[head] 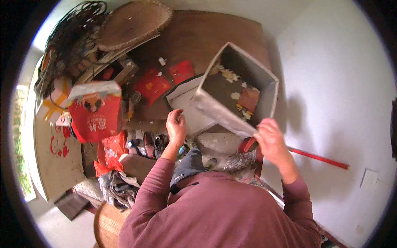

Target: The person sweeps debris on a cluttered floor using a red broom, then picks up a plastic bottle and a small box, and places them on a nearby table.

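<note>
My right hand [271, 139] grips the near right corner of a tilted, open grey-white box [223, 113]. Scraps of paper or debris and a reddish-brown packet [248, 99] lie inside the box. My left hand [176, 125] is off the box, to its left, with fingers curled and apart and nothing visible in it. Beneath the box, a pale flat panel or lid with a dark edge [189, 107] rests on the brown wooden table [186, 31]. Red sheets [152, 85] lie on the table beyond my left hand.
A red printed bag [99, 114] stands at the left. Behind it are a woven basket tray [133, 24] and a heap of dark cables [74, 34]. Shoes [149, 144] and red plastic bags [113, 148] lie below the table edge. A red pole [322, 158] leans by the right wall.
</note>
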The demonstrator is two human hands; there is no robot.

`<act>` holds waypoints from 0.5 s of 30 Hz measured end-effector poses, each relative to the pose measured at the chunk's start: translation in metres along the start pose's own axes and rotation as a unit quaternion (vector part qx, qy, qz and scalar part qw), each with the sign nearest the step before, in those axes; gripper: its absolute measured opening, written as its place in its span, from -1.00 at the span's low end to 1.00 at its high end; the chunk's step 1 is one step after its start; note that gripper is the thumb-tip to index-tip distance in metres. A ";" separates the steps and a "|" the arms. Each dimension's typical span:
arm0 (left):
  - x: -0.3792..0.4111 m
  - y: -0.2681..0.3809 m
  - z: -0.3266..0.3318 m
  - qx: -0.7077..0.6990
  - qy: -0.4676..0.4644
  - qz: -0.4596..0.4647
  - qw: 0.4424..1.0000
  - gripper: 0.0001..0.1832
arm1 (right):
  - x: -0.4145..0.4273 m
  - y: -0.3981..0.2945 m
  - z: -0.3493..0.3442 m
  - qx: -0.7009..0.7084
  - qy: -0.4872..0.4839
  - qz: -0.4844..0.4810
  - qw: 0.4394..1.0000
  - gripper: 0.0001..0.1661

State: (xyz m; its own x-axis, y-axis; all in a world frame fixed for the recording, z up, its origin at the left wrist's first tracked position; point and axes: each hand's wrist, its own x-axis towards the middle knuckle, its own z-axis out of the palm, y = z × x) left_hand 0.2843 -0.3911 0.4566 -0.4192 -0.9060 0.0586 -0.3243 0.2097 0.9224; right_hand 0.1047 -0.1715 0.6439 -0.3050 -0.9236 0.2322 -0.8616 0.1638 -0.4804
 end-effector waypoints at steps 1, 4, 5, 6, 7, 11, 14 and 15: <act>-0.004 0.009 0.000 0.015 -0.001 0.011 1.000 -0.79 | -0.004 0.005 -0.007 0.005 0.011 0.013 1.000 -0.87; -0.015 0.004 0.003 -0.007 0.009 0.005 1.000 -0.78 | -0.006 0.012 -0.040 -0.005 -0.004 0.007 1.000 -0.85; -0.020 0.004 0.004 -0.016 0.013 -0.004 1.000 -0.78 | -0.006 0.012 -0.054 0.009 -0.026 0.010 1.000 -0.84; -0.024 0.007 0.008 -0.025 0.016 -0.017 0.999 -0.78 | -0.009 0.013 -0.066 0.002 -0.019 0.016 1.000 -0.85; -0.028 0.010 0.010 -0.026 0.016 -0.017 0.999 -0.78 | -0.012 0.013 -0.077 -0.003 -0.012 0.023 1.000 -0.85; -0.043 0.015 0.019 -0.035 0.014 -0.015 0.999 -0.79 | -0.018 0.013 -0.121 0.018 -0.029 0.073 0.997 -0.84; -0.053 0.027 0.023 -0.049 0.003 -0.013 0.999 -0.80 | -0.025 0.017 -0.145 0.003 -0.029 0.092 0.995 -0.81; -0.056 0.030 0.026 -0.057 0.003 -0.014 0.998 -0.80 | -0.027 0.015 -0.150 0.007 -0.020 0.093 0.995 -0.82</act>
State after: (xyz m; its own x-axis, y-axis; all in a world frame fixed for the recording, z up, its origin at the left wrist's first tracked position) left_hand 0.2766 -0.3244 0.4708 -0.4057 -0.9134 0.0333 -0.2373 0.1404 0.9612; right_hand 0.0391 -0.0923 0.7571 -0.4427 -0.8907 0.1035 -0.7857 0.3297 -0.5235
